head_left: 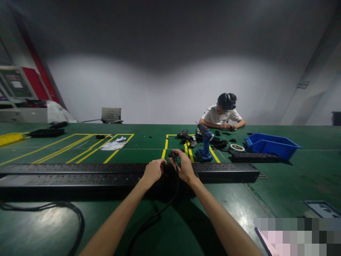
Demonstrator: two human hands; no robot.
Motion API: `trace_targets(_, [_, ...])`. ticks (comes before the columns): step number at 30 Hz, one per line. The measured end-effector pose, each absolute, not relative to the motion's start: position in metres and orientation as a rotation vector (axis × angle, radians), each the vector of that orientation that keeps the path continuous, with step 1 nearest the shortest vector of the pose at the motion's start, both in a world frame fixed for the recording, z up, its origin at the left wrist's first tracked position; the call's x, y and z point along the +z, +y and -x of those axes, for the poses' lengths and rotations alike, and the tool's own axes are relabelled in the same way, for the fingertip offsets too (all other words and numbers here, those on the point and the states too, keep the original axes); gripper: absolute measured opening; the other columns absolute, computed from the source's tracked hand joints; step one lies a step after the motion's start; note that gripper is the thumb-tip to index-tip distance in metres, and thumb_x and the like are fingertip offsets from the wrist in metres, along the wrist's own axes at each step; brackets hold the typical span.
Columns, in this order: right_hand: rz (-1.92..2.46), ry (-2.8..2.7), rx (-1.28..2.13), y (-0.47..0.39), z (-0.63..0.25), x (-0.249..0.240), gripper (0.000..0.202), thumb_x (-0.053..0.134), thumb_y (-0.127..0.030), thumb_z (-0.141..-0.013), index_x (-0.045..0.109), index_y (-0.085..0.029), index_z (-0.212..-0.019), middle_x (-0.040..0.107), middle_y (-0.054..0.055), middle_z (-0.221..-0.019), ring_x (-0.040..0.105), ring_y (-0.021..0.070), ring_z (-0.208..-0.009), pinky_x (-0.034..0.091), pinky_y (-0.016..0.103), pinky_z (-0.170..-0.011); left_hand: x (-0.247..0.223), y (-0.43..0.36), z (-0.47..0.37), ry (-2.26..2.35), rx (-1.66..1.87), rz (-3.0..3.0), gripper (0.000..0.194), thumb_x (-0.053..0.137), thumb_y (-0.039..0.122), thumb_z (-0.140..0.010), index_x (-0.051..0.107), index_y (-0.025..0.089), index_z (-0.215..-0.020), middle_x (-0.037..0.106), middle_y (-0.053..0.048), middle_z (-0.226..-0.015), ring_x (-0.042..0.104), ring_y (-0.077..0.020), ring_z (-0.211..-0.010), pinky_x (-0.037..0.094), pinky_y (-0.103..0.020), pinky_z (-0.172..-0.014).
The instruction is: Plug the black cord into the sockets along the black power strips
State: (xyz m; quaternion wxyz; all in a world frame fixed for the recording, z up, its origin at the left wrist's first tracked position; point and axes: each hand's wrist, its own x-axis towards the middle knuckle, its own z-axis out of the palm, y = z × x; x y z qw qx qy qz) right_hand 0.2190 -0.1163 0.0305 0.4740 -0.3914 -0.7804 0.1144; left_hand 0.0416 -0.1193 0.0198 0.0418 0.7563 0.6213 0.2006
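Note:
Two long black power strips lie side by side across the green table, the near power strip (pixel 80 180) reaching less far right than the far power strip (pixel 226 171). My left hand (pixel 154 171) is curled over the near strip close to its right end, its fingertips partly hidden. Just right of it, my right hand (pixel 185 169) pinches a black plug (pixel 173 155), held up above the strips. From that plug a black cable (pixel 176 190) hangs down between my forearms toward the table's near edge.
Beyond the strips stands a blue cordless drill (pixel 205 144), with another drill (pixel 186 136) lying behind it. A blue bin (pixel 271 145) and a shorter black strip (pixel 254 156) are at right. Another person (pixel 222 113) sits opposite. A looped cable (pixel 77 217) lies near left.

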Motion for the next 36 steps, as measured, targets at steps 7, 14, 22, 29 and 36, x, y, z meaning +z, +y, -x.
trace_targets(7, [0.826, -1.772, 0.714, -0.100, -0.237, 0.047, 0.052, 0.064, -0.030, -0.077, 0.047, -0.021, -0.125, 0.063, 0.007, -0.106, 0.062, 0.0157, -0.088, 0.048, 0.030, -0.082, 0.025, -0.122, -0.042, 1.901, 0.600, -2.273, 0.031, 0.044, 0.015, -0.084, 0.066, 0.027, -0.102, 0.070, -0.003, -0.100, 0.063, -0.0206, -0.095, 0.044, -0.028, -0.081])
trace_targets(14, [0.672, -1.925, 1.153, -0.110, -0.256, 0.074, 0.048, 0.061, -0.017, -0.070, 0.057, -0.017, -0.117, 0.065, 0.008, -0.107, 0.064, 0.0169, -0.090, 0.050, 0.031, -0.081, 0.024, -0.122, -0.042, 1.899, 0.586, -2.284, 0.031, 0.041, 0.017, -0.086, 0.066, 0.026, -0.103, 0.070, -0.004, -0.100, 0.063, -0.0211, -0.095, 0.044, -0.028, -0.082])
trace_targets(22, [0.680, -2.053, 1.279, -0.122, -0.261, 0.091, 0.052, 0.038, -0.005, -0.059, 0.065, -0.015, -0.103, 0.069, 0.006, -0.097, 0.062, 0.0174, -0.096, 0.045, 0.033, -0.090, 0.023, -0.120, -0.044, 1.899, 0.624, -2.271, 0.032, 0.040, 0.017, -0.086, 0.066, 0.027, -0.102, 0.070, -0.002, -0.102, 0.062, -0.0195, -0.096, 0.043, -0.028, -0.084])
trace_targets(29, [0.681, -2.113, 1.206, -0.119, -0.263, 0.090, 0.053, 0.037, -0.005, -0.060, 0.064, -0.014, -0.105, 0.069, 0.004, -0.094, 0.062, 0.0157, -0.091, 0.044, 0.030, -0.088, 0.025, -0.123, -0.044, 1.883, 0.634, -2.276, 0.032, 0.040, 0.016, -0.085, 0.066, 0.027, -0.101, 0.070, -0.002, -0.103, 0.062, -0.0192, -0.097, 0.043, -0.027, -0.084])
trace_targets(36, [1.004, -2.394, 0.845, -0.110, -0.268, 0.080, 0.036, 0.040, -0.005, -0.065, 0.070, -0.016, -0.084, 0.068, 0.001, -0.077, 0.059, 0.0133, -0.073, 0.044, 0.022, -0.066, 0.023, -0.120, -0.043, 1.866, 0.664, -2.282, 0.033, 0.040, 0.014, -0.085, 0.066, 0.026, -0.100, 0.070, -0.001, -0.104, 0.062, -0.0188, -0.097, 0.044, -0.029, -0.086])
